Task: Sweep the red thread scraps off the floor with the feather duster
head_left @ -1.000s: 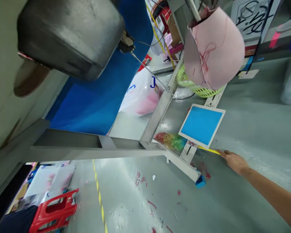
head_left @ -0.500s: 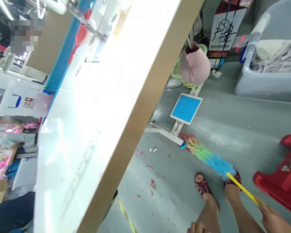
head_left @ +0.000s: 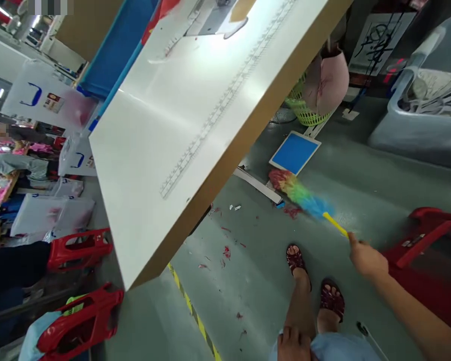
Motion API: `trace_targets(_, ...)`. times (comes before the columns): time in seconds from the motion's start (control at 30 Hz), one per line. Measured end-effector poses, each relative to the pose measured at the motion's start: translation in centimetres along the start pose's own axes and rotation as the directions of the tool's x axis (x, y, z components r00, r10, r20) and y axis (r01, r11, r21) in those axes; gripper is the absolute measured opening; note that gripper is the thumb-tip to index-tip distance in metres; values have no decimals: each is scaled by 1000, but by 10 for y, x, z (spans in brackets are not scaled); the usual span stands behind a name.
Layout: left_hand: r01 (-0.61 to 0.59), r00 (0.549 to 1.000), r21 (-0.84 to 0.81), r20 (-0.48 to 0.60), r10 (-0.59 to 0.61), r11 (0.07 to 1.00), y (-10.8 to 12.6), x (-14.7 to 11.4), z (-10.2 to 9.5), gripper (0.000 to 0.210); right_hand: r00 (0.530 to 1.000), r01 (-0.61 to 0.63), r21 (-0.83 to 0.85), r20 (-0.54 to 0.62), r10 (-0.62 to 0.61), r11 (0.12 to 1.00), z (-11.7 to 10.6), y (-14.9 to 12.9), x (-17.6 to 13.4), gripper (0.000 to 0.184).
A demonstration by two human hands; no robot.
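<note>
Right hand (head_left: 365,258) grips the rainbow duster's (head_left: 299,193) yellow handle, head low by floor scraps (head_left: 225,250); left hand (head_left: 293,345) rests curled on the knee.

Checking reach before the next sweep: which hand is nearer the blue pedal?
Right. The right hand holds the duster handle, down-right of the blue pedal. The left hand rests on the knee, much farther below.
</note>
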State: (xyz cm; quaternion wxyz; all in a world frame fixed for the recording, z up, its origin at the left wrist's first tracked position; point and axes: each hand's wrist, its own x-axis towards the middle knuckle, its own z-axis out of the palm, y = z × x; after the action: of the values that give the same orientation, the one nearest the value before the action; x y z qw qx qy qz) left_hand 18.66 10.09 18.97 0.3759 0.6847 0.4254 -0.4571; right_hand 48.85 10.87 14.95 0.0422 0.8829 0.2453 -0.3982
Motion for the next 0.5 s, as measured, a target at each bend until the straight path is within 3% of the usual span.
trace_targets(0.13, 24, 999, -59, -24, -25, 998, -2, -23, -6, 49, 999, -40, -18, 27, 40, 999, 38, 57, -85, 55)
trace_targets(0.23, -14, 995, -120, -97, 2, 993, -27, -47, -3, 47, 982, -153, 199, -81, 172, 968, 52, 94, -115, 51)
trace_targets(0.3, 4, 994, -141, -112, -20, 990, -55, -61, 7, 48, 957, -241, 315, -79, 279, 918, 56, 101, -105, 55)
trace_targets(0.4, 93, 991, -152, -84, -107, 984, -99, -62, 28, 42, 932, -310, 391, -54, 358, 867, 73, 83, -71, 51)
trace_targets(0.5, 176, 977, -155, -93, -191, 972, -129, -28, 42, 37, 932, -319, 406, -29, 360, 857, 126, 44, -52, 30)
